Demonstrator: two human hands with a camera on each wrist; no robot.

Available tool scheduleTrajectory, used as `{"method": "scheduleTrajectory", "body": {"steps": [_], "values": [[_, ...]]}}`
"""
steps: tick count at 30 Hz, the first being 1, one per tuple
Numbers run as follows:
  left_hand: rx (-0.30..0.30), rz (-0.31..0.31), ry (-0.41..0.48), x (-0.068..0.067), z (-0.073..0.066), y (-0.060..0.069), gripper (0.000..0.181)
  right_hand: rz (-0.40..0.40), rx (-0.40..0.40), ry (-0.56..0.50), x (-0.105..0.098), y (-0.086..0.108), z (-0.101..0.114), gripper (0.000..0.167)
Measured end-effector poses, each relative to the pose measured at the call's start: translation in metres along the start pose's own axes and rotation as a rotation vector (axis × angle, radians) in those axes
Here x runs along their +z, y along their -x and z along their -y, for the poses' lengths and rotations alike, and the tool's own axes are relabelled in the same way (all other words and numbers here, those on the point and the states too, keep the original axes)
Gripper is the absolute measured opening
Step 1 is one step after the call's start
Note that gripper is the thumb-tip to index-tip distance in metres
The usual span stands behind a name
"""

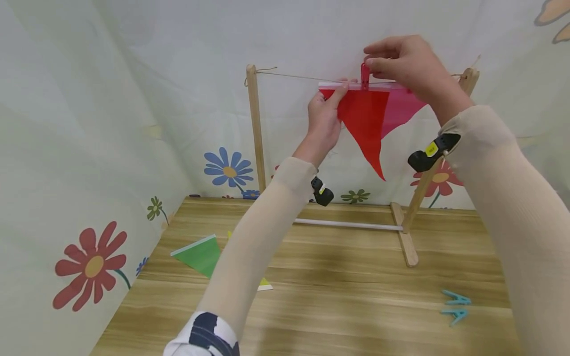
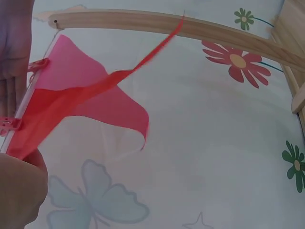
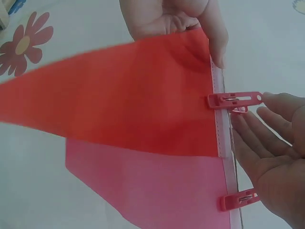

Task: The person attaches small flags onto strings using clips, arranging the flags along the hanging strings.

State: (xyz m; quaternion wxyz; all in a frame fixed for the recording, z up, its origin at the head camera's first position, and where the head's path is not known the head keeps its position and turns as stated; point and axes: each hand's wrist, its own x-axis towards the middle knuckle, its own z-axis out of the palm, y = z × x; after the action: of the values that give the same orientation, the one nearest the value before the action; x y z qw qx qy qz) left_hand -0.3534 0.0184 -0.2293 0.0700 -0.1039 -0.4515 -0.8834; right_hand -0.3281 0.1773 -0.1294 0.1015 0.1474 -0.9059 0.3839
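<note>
A red triangular pennant (image 1: pixel 362 111) with a white top strip hangs at the string (image 1: pixel 294 76), partly over a pink pennant (image 1: pixel 401 111). My left hand (image 1: pixel 324 121) pinches the red pennant's upper left corner between thumb and fingers. One red clothespin (image 3: pixel 233 100) grips the red pennant's white strip. Beside that clothespin is my right hand (image 1: pixel 409 64), thumb tip at its handle end and fingers spread loosely behind. Lower in the right wrist view, another red clothespin (image 3: pixel 236 200) holds the pink pennant's strip.
Two wooden posts (image 1: pixel 255 118) carry the string, with a white rod (image 1: pixel 347 224) low between them. A green pennant (image 1: pixel 200 255) and a mostly hidden yellow pennant (image 1: pixel 265 284) lie on the table (image 1: pixel 338 296) at left. Two teal clothespins (image 1: pixel 456 298) lie at right.
</note>
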Motion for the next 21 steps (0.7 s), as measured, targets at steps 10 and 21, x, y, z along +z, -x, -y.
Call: {"method": "scheduleTrajectory", "body": {"steps": [10,21], "values": [[0.023,0.047,-0.024,-0.014,0.000,0.002,0.026,-0.047,-0.033,0.018,0.001,0.007,0.000,0.052],[0.081,0.091,-0.070,-0.041,0.000,0.014,0.032,-0.108,-0.044,-0.084,-0.008,0.028,-0.010,0.045]]}}
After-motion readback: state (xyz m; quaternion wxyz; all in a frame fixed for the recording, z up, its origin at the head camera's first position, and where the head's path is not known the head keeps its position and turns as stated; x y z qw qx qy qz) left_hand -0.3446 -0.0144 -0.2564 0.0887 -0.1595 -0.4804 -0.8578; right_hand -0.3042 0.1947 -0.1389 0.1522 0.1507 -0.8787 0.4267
